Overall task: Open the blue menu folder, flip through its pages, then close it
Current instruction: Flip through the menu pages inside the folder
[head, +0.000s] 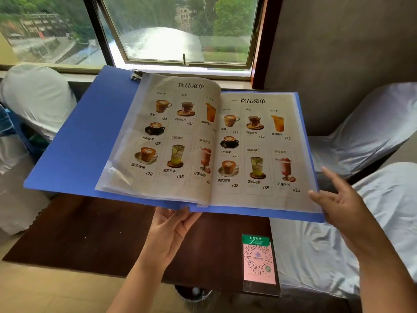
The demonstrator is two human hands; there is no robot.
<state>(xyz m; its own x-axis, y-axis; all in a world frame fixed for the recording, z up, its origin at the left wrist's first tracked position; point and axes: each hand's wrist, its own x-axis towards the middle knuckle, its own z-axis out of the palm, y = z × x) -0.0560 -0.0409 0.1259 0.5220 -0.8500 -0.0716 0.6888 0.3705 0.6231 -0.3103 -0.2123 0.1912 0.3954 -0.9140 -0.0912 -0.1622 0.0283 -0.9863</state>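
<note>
The blue menu folder (76, 141) lies open, held up above a dark brown table (90, 233). Two drink-menu pages in clear sleeves face up: the left page (171, 136) bulges near the spine, the right page (259, 150) lies flat. From below, my left hand (169, 236) grips the folder's near edge at the spine, fingers under it. My right hand (338, 202) is at the folder's lower right corner, fingers spread, touching the edge of the right page and holding nothing.
A QR-code card (259, 260) lies on the table's near right corner. White-covered chairs stand at the left (38, 96) and right (370, 129), with another (316, 249) close by on the right. A window (180, 30) is behind the table. A bin (194, 292) sits under the table's edge.
</note>
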